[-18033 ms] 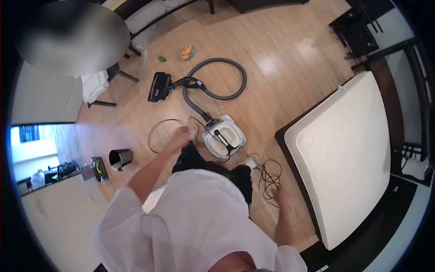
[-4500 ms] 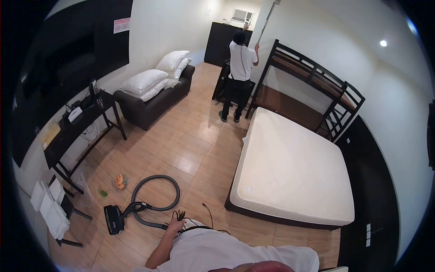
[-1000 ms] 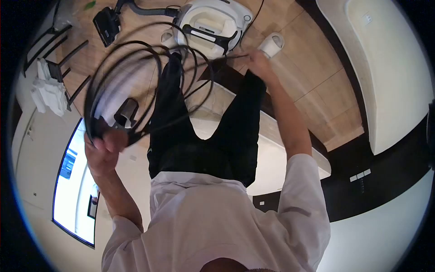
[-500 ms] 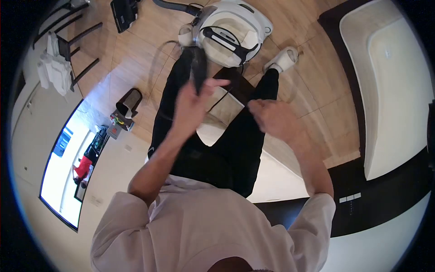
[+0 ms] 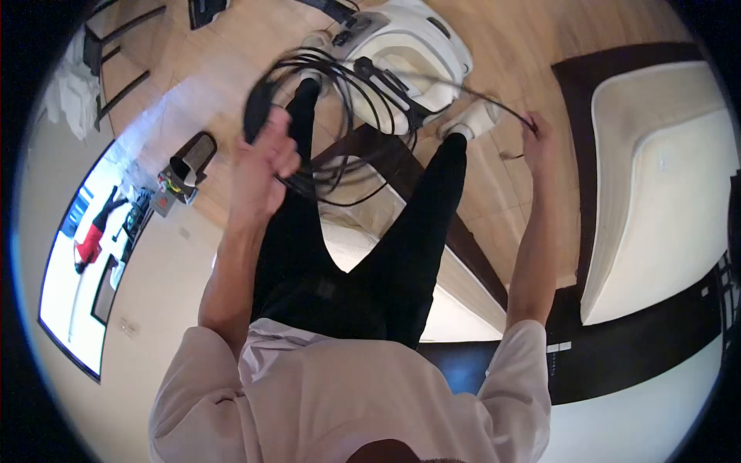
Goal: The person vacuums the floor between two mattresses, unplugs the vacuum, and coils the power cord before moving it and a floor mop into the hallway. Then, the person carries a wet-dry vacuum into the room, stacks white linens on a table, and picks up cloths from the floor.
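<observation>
Black cable, bunched in loose loops, hangs from the left hand on the near left side of the vacuum cleaner. Those fingers curl around the bundle, seemingly so the loops hang together, though blur hides how firmly they press. And out to the right of the vacuum cleaner, the right hand pinches a single run of cable between its fingertips, arms wide, probably to give that stretch room and stop it sagging into the loops!

Black trousers sit just behind the coil, on the near side of the vacuum cleaner, and a low bed crowds in behind the legs. Look at the feet: one pale slipper is tight on the cleaner's left, the other close on its near right, so loops could easily snag there. Coils cross in front of the cleaner's lower left, hiding part of it.

Farther out, a mattress on a dark base blocks the cleaner's right. Well to its left come a dark bin and a chair, and far beyond, a person in red shows through a bright opening
</observation>
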The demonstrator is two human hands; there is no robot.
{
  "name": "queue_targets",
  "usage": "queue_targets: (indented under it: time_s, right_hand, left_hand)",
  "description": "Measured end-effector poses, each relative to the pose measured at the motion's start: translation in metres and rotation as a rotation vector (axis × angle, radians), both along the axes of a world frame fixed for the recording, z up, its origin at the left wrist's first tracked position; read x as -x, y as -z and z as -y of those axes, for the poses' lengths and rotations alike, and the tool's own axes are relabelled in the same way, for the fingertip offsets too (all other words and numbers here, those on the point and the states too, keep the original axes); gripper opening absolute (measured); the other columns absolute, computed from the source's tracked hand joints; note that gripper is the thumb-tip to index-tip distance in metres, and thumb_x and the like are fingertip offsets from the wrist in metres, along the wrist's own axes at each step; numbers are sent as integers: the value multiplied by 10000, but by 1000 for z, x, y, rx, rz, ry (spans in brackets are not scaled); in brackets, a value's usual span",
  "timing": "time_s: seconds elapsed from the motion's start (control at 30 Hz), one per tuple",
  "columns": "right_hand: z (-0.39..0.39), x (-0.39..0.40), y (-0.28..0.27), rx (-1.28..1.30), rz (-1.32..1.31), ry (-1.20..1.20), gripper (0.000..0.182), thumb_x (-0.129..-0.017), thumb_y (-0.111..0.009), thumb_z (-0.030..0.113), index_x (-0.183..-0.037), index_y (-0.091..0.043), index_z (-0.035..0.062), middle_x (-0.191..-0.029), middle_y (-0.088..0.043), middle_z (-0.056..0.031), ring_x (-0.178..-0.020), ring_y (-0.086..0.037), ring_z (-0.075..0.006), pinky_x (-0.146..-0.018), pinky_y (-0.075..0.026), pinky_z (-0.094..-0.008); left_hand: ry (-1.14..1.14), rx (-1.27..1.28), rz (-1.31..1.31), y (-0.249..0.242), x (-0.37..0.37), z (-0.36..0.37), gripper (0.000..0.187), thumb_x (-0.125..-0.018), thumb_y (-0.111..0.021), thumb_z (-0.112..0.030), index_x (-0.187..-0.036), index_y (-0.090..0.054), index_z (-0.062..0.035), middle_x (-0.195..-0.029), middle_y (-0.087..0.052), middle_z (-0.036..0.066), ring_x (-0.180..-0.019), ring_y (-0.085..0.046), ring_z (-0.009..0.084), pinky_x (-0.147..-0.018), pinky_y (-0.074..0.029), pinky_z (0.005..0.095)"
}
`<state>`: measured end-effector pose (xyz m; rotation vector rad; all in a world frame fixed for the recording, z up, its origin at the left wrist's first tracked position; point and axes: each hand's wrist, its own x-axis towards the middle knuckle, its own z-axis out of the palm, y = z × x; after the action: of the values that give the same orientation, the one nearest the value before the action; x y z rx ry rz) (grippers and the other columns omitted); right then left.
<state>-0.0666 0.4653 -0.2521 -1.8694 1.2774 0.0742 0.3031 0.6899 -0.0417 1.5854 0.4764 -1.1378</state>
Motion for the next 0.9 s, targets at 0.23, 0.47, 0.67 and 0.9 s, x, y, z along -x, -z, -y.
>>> queue_targets:
  time_s: [0.23, 0.47, 0.67, 0.9]
  right_hand:
    - [23, 3, -7, 91, -274, 39, 193, -915, -641, 191, -951, -660, 3, -794, -670, -189, -739, -659, -269, -666, -492, -357]
    - [56, -15, -46, 271, -94, 325, 330, -946, -636, 267, -869, -642, -54, -742, -658, -137, -680, -568, -182, -660, -478, -335]
    - [59, -29, -19, 147, -177, 108, 292, -957, -592, 233, -930, -640, -54, -754, -619, -199, -677, -564, -239, -665, -469, -355]
    - [31, -99, -4, -65, -208, 46, 307, -975, -543, 248, -1021, -639, -40, -843, -653, -232, -817, -640, -360, -754, -496, -392]
  left_hand:
    - [68, -13, -39, -29, -19, 11, 108, -969, -602, -179, -942, -546, -91, -616, -405, -72, -425, -312, 41, -389, -228, 223]
    - [718, 210, -330, 13, -11, 40, 273, -934, -652, -274, -1004, -585, -19, -658, -541, -12, -468, -466, 83, -439, -380, 244]
    - [927, -93, 766, 206, -28, 0, 403, -933, -632, -277, -1161, -537, 42, -758, -655, 199, -551, -622, 222, -546, -493, 337]
    - [907, -346, 659, 189, 3, 8, 350, -949, -613, -287, -1154, -538, -13, -705, -633, 183, -604, -635, 293, -593, -478, 413]
